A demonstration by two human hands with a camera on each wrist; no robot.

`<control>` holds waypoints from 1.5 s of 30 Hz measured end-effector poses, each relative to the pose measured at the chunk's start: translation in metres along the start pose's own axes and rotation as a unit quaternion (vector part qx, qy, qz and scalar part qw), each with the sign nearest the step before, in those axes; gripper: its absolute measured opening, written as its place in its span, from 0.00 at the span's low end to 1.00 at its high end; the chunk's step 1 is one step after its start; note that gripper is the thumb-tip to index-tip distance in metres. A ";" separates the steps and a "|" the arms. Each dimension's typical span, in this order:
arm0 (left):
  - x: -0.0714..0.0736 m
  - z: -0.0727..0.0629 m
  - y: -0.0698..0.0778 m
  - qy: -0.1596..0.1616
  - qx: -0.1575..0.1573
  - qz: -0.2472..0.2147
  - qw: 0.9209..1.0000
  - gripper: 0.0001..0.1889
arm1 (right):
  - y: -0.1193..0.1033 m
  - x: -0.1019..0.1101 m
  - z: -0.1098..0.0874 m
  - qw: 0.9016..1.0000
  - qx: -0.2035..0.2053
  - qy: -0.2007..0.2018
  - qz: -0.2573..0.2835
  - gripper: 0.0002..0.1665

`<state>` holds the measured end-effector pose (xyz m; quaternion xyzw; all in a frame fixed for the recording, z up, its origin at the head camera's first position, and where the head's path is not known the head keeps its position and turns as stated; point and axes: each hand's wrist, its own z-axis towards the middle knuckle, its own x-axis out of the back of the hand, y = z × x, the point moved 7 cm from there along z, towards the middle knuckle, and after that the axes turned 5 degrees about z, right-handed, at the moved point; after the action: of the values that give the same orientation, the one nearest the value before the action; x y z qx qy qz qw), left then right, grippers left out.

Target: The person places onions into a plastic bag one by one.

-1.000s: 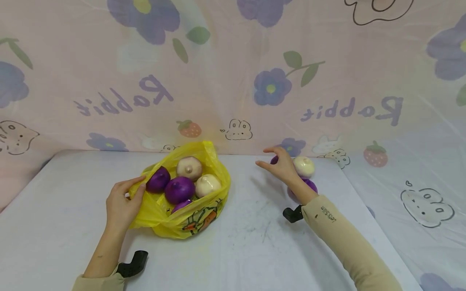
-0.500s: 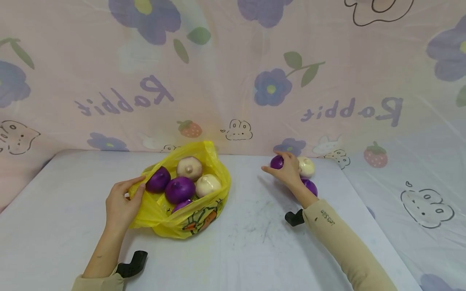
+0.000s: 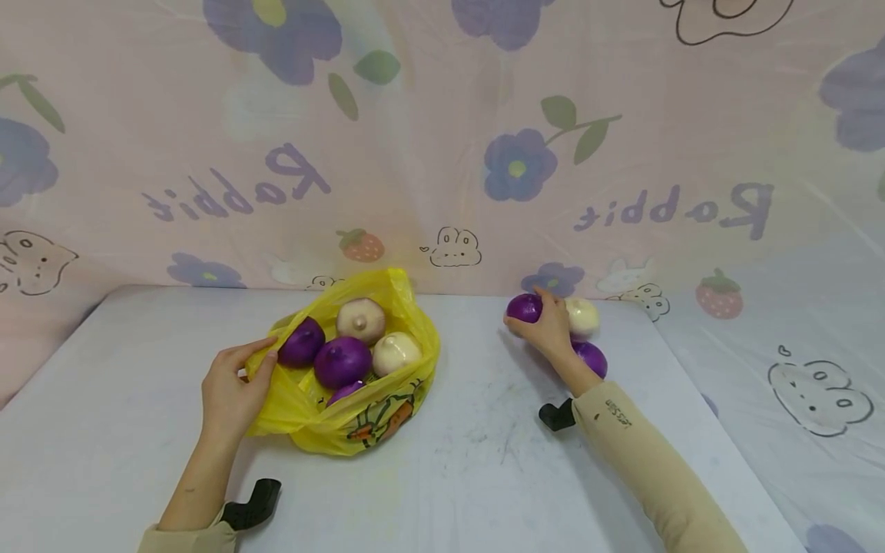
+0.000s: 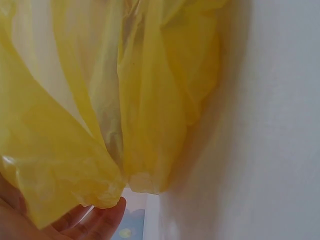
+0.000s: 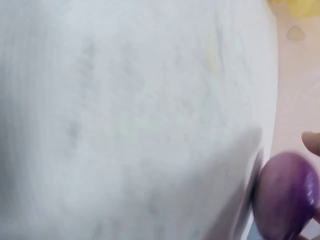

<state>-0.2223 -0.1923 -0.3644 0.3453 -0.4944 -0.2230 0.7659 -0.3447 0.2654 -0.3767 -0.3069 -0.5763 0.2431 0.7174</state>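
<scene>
My left hand pinches the left rim of a yellow plastic bag between thumb and fingers. The bag's mouth is spread, and several onions show inside: purple ones such as the purple onion, and two pale ones, one being the white onion. In the left wrist view, fingers sit beneath the folded yellow plastic. At the right, my right hand has its thumb and fingers around a small purple onion, low over the table. That onion fills the lower right corner of the right wrist view.
A white onion and another purple onion, partly hidden by the right wrist, lie just right of the right hand. The white table ends at a printed cloth backdrop. Black wrist mounts stick out from both sleeves.
My right hand has come down from above and closed round the small purple onion, which has shifted slightly left. The left hand and bag have stayed put.
</scene>
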 end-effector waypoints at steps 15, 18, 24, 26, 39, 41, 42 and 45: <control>0.001 -0.001 0.000 -0.004 0.006 -0.002 1.000 0.16 | -0.013 -0.003 -0.006 1.000 0.014 -0.013 0.021 0.45; 0.001 0.000 -0.002 -0.002 0.009 -0.004 1.000 0.16 | -0.021 -0.002 -0.006 0.999 0.021 -0.012 0.031 0.45; 0.000 0.000 -0.003 -0.004 0.009 -0.008 1.000 0.16 | -0.040 0.000 -0.008 0.998 0.040 -0.003 0.057 0.44; 0.000 0.000 -0.003 -0.003 0.008 -0.010 1.000 0.16 | -0.047 -0.001 -0.009 0.997 0.050 -0.003 0.064 0.44; 0.001 -0.001 -0.003 -0.003 0.012 -0.008 1.000 0.16 | -0.087 -0.001 -0.018 0.990 0.085 -0.005 0.110 0.42; 0.001 -0.001 -0.003 -0.004 0.014 -0.008 1.000 0.16 | -0.094 -0.003 -0.019 0.988 0.095 -0.009 0.123 0.42; 0.002 -0.001 -0.003 -0.004 0.014 -0.007 1.000 0.16 | -0.098 -0.004 -0.020 0.987 0.099 -0.010 0.129 0.41; 0.002 -0.001 -0.003 -0.004 0.016 -0.007 1.000 0.16 | -0.109 -0.006 -0.024 0.983 0.114 -0.016 0.145 0.41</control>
<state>-0.2206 -0.1948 -0.3657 0.3602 -0.4988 -0.2222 0.7564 -0.3236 0.1818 -0.3058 -0.2996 -0.5056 0.4137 0.6953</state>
